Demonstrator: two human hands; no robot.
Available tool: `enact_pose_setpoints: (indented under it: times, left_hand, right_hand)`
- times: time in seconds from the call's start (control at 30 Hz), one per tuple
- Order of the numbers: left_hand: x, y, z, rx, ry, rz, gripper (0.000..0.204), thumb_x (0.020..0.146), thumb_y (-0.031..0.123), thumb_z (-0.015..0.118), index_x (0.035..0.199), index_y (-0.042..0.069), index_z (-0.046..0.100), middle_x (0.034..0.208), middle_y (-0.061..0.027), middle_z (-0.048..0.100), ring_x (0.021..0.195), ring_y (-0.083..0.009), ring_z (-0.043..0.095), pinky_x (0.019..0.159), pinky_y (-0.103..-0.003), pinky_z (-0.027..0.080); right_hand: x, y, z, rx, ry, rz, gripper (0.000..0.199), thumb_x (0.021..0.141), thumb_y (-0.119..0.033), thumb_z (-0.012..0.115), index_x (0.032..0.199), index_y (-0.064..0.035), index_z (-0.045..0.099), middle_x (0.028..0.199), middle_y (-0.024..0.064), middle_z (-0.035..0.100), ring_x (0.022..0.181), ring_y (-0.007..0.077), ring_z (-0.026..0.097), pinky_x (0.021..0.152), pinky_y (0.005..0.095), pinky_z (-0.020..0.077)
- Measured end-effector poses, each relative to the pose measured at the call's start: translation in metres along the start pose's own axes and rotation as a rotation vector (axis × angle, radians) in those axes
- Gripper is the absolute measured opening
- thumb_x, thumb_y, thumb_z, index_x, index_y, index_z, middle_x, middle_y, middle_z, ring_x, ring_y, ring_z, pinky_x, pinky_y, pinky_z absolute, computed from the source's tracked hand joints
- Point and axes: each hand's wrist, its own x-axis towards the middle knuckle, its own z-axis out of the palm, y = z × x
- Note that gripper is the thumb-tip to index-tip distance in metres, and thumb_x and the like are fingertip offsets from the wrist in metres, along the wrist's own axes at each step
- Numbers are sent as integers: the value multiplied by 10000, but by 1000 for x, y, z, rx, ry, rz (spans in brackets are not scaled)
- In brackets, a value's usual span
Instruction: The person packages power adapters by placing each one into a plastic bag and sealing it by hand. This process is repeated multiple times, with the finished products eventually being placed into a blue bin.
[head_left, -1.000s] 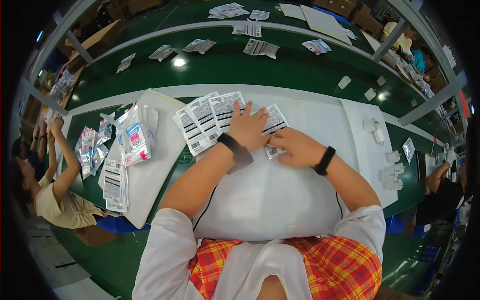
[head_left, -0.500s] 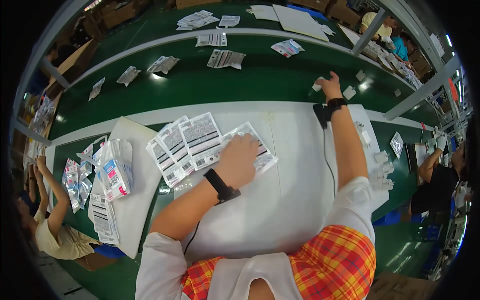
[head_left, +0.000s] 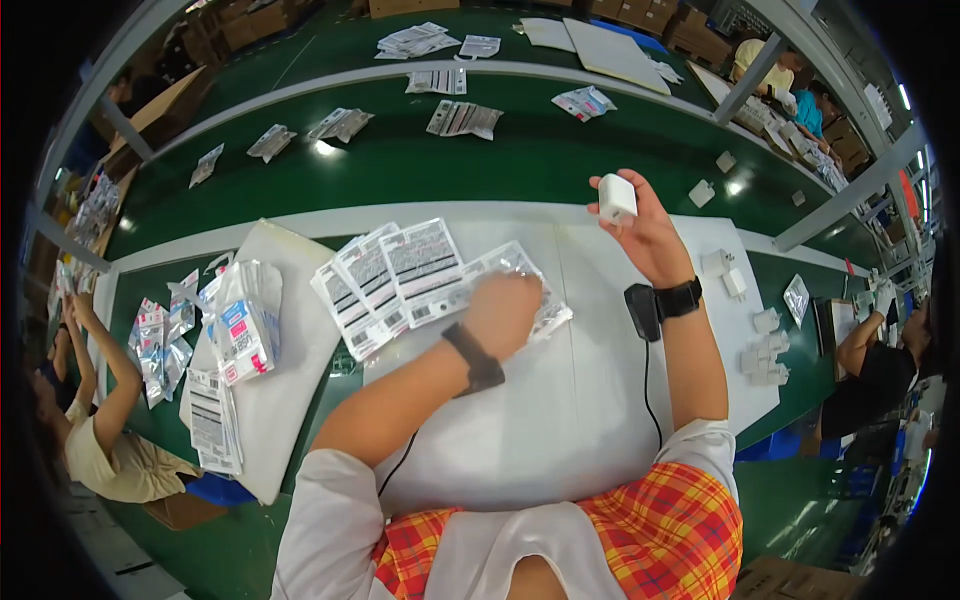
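My right hand [head_left: 655, 235] is raised over the far edge of the white work board [head_left: 500, 430], its fingers closed round a white charger plug [head_left: 617, 200]. My left hand [head_left: 505, 312], slightly blurred, is closed on a clear-edged printed pouch [head_left: 512, 262] at the right end of a fanned row. The fingertips on that pouch are partly hidden behind the hand. Left of it lie more overlapping flat pouches [head_left: 425, 265], printed side up with barcodes.
White chargers [head_left: 765, 358] stand grouped at the board's right edge; a few others [head_left: 701, 193] rest on the green conveyor belt [head_left: 540, 165]. Filled pouches [head_left: 465, 120] lie along the belt. A stack of pouches [head_left: 245, 320] sits on the left board. Co-workers [head_left: 105, 430] are at both sides.
My right hand has come back from the belt toward me, bringing the charger over the board's edge. My left hand has shifted slightly on the pouch, its fingers now more curled.
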Motion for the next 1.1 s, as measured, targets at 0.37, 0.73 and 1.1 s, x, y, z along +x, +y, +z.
enact_pose_setpoints:
  times: [0.37, 0.73, 1.1]
  left_hand:
    - [-5, -35, 49, -43, 300, 176, 395, 792, 85, 575, 1177, -3, 569, 1377, -195, 450, 1298, -375, 404, 1046, -477, 360]
    - [-16, -29, 31, -158, 5, 11, 643, 888, 405, 542, 1413, 72, 380, 1524, -173, 274, 1405, -378, 242, 1084, -649, 106]
    - [0, -56, 26, -252, 234, 113, 561, 833, -60, 521, 1376, 5, 397, 1407, -203, 430, 1299, -353, 424, 1071, -374, 351]
  right_hand:
    - [-67, 62, 50, -1072, -24, 69, 486, 725, -142, 757, 1117, -37, 488, 1144, 159, 563, 1082, 331, 543, 924, 412, 430]
    - [-70, 91, 76, -1079, 124, -98, 518, 612, -187, 798, 1022, 8, 549, 980, 231, 612, 905, 400, 600, 782, 438, 496]
    - [-54, 102, 65, -1034, 167, -95, 140, 708, -52, 615, 843, -16, 629, 746, 150, 645, 693, 295, 636, 633, 379, 505]
